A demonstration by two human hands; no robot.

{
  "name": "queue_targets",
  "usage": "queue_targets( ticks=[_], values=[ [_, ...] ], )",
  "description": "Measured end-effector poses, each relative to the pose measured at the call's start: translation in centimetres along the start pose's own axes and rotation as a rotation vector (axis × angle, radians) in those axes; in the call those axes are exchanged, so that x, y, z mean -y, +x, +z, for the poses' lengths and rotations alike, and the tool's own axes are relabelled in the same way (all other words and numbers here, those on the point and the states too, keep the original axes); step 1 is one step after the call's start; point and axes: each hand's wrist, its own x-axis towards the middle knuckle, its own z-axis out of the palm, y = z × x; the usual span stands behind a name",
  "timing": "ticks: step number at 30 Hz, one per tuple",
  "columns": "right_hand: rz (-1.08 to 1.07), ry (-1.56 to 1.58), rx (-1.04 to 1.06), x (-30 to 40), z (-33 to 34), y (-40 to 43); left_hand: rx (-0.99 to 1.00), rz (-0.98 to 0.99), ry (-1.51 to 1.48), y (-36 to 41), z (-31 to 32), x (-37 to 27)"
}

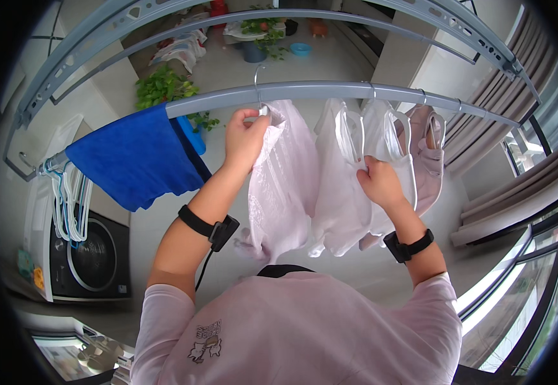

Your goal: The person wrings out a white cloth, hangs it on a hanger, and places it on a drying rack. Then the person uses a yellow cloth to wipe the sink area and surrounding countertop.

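Observation:
My left hand [246, 137] pinches the neck of a white clothes hanger [263, 111] at the collar of a pale pink lace-trimmed garment [283, 183]. The hanger's metal hook [257, 82] reaches up across the grey drying rail [307, 91]; whether its weight rests there I cannot tell. Further right, my right hand [381, 182] grips the neckline edge of a white sleeveless top [339, 202], which hangs from the same rail. Another white top [389, 144] and a dusty-pink garment [423, 159] hang beyond it on their hangers.
A blue cloth [134, 154] drapes over the rail's left part, beside several bare hangers [72, 202]. Below stands a black front-loading washing machine [91, 255]. Potted plants [163, 89] and a blue basin [301, 49] are on the far floor. Curtains [495, 96] and windows line the right.

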Motion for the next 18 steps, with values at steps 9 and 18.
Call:
queue_targets(
  ticks=[9, 18],
  values=[
    [0.009, -0.007, -0.084, 0.0, 0.3, 0.2, -0.179, -0.060, -0.119, -0.3, 1.9, 3.8],
    [-0.064, -0.118, -0.027, 1.5, 1.7, 0.5, -0.175, 0.009, 0.047, -0.1, 2.9, 4.2]
  ],
)
